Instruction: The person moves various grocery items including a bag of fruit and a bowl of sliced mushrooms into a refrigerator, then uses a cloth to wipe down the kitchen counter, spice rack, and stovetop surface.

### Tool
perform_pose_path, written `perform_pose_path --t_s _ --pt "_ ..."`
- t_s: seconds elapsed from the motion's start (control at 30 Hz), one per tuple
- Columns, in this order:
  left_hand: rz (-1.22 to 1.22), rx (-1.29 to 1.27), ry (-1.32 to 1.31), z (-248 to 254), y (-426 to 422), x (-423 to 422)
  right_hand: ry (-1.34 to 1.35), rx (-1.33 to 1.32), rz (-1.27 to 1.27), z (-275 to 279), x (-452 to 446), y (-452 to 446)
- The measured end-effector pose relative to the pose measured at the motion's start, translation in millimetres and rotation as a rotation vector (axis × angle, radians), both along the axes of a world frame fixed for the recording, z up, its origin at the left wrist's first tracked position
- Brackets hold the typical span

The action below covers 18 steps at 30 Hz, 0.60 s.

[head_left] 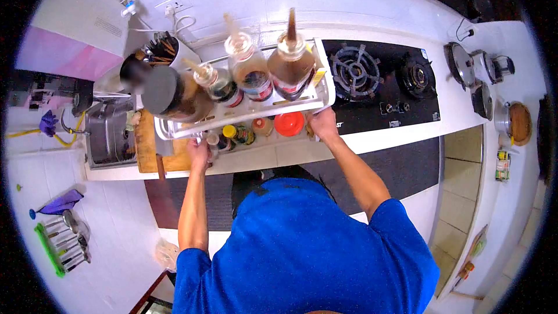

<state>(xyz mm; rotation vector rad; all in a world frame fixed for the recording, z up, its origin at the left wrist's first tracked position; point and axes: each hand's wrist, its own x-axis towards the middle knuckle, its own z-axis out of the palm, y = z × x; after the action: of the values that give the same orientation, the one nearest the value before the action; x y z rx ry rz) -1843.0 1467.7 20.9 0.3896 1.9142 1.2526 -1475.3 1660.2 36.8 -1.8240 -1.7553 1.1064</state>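
Observation:
A white two-tier condiment rack (244,117) stands in front of me at the counter. My left hand (199,153) is closed around its lower left side, beside small jars. At the lower right side, my right hand (323,124) is closed on the rack, its fingertips partly hidden. The upper tier carries a dark-lidded jar (161,91) and pourer bottles, among them a brown sauce bottle (291,70). Below sit a red-lidded container (289,123) and a yellow-capped jar (231,132).
Right of the rack lies a black gas hob (378,81). On the left are a wooden cutting board (150,145), a cleaver-like blade and a metal sink (107,139). Behind the rack stands a utensil holder (163,49). Pans (460,65) hang on the right wall.

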Motion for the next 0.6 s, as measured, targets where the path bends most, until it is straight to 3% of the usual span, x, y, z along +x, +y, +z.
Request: perform_pose_path --t_s 0.1,0.17,0.27,0.3,0.37,0.4,0.6 --pt "0.003 0.016 -0.085 4.1 -1.6 0.1 0.061 0.084 0.068 -5.4 3.4 -4.1" --pt "-0.001 -0.084 -0.032 -22.5 -14.3 -11.7 -0.022 0.149 0.046 -13.0 9.8 -13.3" --pt "-0.081 -0.047 -0.03 10.0 -11.6 2.5 0.042 -0.017 0.037 14.9 16.8 -23.7" --pt "-0.136 -0.074 -0.017 3.2 -17.9 -7.0 0.017 -0.13 -0.014 57.1 11.7 -21.4" --pt "-0.146 -0.074 0.038 -20.9 -31.6 -21.2 -0.052 -0.051 0.007 48.3 17.6 -32.2" --pt "-0.187 -0.046 -0.022 7.8 -26.2 -6.1 -0.016 -0.029 -0.009 47.2 19.5 -39.1" --pt "-0.213 -0.131 0.122 10.6 -36.1 -6.0 -0.008 -0.083 -0.023 63.0 26.6 -52.2"
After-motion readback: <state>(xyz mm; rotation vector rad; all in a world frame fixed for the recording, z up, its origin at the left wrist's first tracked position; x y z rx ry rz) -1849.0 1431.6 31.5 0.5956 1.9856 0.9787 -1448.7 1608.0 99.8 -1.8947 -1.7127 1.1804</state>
